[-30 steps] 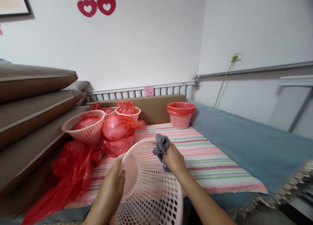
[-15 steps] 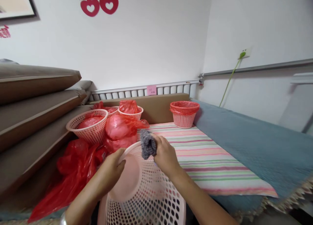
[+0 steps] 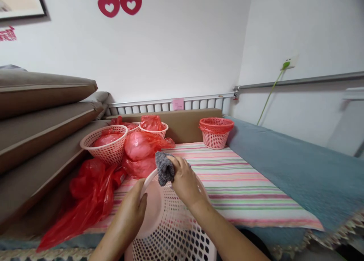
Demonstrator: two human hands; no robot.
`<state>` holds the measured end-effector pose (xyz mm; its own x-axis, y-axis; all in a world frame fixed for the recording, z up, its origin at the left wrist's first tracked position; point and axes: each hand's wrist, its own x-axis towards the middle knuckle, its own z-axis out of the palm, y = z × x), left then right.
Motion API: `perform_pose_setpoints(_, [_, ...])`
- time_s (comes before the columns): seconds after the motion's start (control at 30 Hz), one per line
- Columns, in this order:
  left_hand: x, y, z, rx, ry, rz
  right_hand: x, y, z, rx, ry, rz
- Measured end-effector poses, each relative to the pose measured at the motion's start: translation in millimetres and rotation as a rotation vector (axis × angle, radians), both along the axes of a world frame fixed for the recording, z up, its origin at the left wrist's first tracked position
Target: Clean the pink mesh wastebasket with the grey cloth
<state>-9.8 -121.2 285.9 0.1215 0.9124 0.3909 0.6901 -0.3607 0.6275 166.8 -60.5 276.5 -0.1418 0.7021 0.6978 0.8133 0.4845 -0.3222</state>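
Note:
Tilted toward me, a pale pink plastic basket with holes in its wall shows its inside and its solid round bottom. My left hand grips the basket's rim on the left, thumb on the inner side. My right hand is closed around a grey cloth, which lies over the far part of the rim. The fingertips under the cloth are hidden.
Red plastic bags and several pink baskets, one holding a red bag, stand left. Another basket with a red liner sits on the striped cloth. Stacked cushions rise at left; a blue-covered seat lies right.
My right hand and the grey cloth have moved a little left along the basket's rim. My left hand keeps its hold, and the view has shifted slightly.

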Motion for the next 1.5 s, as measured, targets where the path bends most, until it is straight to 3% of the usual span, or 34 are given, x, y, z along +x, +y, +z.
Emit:
perform_pose_setpoints(0.13, [-4,-7,-12.5,-0.008,-0.034,0.092,28,11,-19.2,-0.218,0.023,-0.235])
perform_pose_setpoints(0.27, [-6,-12,-13.7,-0.005,-0.047,0.056,47,10,-25.8,-0.314,0.086,-0.276])
perform_pose_setpoints(0.37, [-7,-14,2.9,-0.001,-0.049,0.017,49,4,-11.0,-0.244,0.137,-0.219])
perform_pose_setpoints(0.47, [-4,-11,24.0,-0.003,-0.048,-0.039,45,-2,11.4,-0.071,0.138,-0.139])
perform_pose_setpoints(0.57, [6,-2,32.7,-0.010,-0.024,-0.083,39,-4,24.4,0.031,0.065,-0.064])
perform_pose_setpoints(0.7, [21,11,21.6,-0.028,0.019,-0.073,29,-8,22.4,0.005,-0.025,-0.044])
perform_pose_setpoints(0.97, [25,20,-2.2,0.236,-0.012,-0.112,-13,-32,19.1,0.104,-0.121,0.138])
perform_pose_setpoints(1.17, [20,13,1.5,0.115,-0.025,-0.123,-11,-22,12.3,0.120,-0.024,0.183])
perform_pose_setpoints(1.33, [11,5,-4.8,0.088,-0.005,-0.057,10,-8,5.6,0.050,0.032,0.053])
perform_pose_setpoints(1.5, [0,-1,-19.1,0.102,-0.011,-0.004,43,8,-19.6,-0.158,0.113,-0.205])
